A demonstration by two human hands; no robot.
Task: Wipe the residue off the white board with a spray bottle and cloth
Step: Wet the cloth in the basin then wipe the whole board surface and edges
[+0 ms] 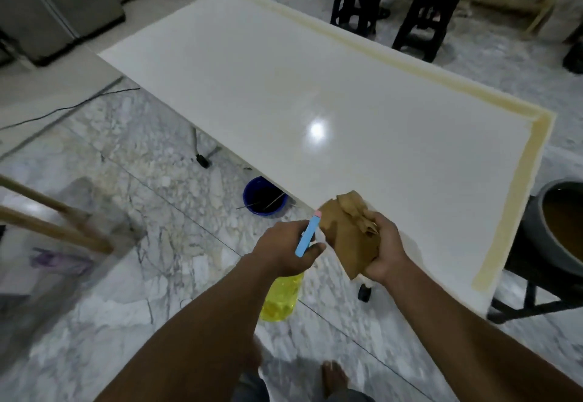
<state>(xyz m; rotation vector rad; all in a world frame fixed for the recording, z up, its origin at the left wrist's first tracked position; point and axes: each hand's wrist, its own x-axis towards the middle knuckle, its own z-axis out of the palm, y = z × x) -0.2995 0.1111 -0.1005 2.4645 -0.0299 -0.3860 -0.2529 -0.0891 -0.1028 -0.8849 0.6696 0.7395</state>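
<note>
Two edges of the flat-lying white board (284,86), far and right, carry an unwiped yellowish residue band (514,202), while at its near edge left hand (280,250) fingers wrap the spray bottle (280,297) and right hand (385,250) fingers clutch the cloth (350,234).

Two hands at work: left hand (284,251), right hand (383,251). One board (284,86), one spray bottle (280,297), one cloth (350,237). One bucket (249,190), two stools (356,0), one tub (536,231).
</note>
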